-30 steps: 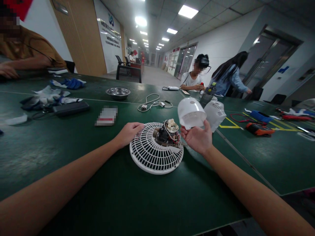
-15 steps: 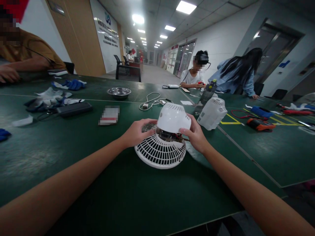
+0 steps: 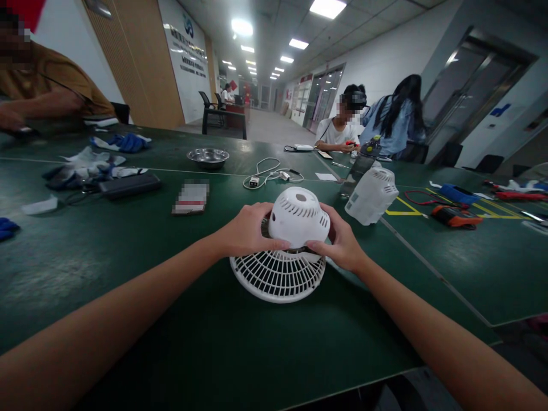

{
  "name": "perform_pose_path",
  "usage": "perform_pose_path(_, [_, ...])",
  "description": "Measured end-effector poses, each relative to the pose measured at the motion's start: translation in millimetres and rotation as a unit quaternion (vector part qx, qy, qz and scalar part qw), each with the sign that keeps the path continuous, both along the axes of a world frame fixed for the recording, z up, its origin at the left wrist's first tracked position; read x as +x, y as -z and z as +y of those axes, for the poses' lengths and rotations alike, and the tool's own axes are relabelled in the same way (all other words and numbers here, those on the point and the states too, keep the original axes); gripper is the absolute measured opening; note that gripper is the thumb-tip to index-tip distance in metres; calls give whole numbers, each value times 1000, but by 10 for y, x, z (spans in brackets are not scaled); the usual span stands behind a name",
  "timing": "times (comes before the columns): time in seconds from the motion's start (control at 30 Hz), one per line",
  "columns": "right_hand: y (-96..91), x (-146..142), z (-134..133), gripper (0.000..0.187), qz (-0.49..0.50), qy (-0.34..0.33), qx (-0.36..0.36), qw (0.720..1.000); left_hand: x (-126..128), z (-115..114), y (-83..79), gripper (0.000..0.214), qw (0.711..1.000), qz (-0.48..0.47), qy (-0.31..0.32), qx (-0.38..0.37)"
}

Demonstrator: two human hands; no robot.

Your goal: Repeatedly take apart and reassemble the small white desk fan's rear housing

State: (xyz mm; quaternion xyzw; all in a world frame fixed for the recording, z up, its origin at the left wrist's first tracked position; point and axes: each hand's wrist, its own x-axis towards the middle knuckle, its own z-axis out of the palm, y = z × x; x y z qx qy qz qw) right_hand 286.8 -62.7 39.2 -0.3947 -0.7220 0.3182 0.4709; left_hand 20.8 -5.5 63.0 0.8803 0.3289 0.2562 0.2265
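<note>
A white plastic motor cover (image 3: 301, 217) with vent slots sits over the middle of a round white fan grille (image 3: 280, 279), which lies flat on the green table. My left hand (image 3: 254, 231) grips the cover's left side, thumb along its lower front edge. On the other side my right hand (image 3: 338, 238) holds it the same way, thumb at the front rim. Between the thumbs a narrow dark strip shows under the rim. The motor beneath is now mostly hidden by the cover.
Behind my right hand stand a white plastic housing (image 3: 371, 196) and a bottle (image 3: 362, 162). A white cable (image 3: 268, 174), a metal bowl (image 3: 208, 158) and gloves (image 3: 88, 168) lie farther back. An orange multimeter (image 3: 456, 217) rests at right. Other people sit or stand around the table.
The cover has come down over the motor and its top has tipped toward me. My left thumb has shifted onto its front edge. The person in blue at the back has straightened up.
</note>
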Motion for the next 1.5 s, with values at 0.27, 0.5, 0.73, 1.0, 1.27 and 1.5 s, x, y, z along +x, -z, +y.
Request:
perform_pose_path(0.27, [-120, -22, -113, 82, -137, 41, 74, 987, -32, 16, -27, 86, 998, -10, 58, -19])
perform_pose_path(0.5, [-155, 62, -90, 86, -191, 10, 97, 977, -18, -8, -37, 83, 999, 22, 45, -4])
perform_pose_path(0.73, [-179, 27, -98, 74, -189, 21, 75, 979, -22, 19, -29, 77, 998, 49, 43, 12])
perform_pose_path(1.0, [-200, 54, -102, 67, -179, 14, 56, 982, -27, 31, -26, 79, 998, 54, 40, -14])
perform_pose_path(1.27, [-190, 112, -63, 70, -209, 0, 88, 974, -29, 60, 17, 74, 998, 52, 47, 3])
perform_pose_path(1.5, [-154, 113, -50, 79, -202, 1, 94, 975, -19, 53, 7, 72, 997, 60, 46, 5])
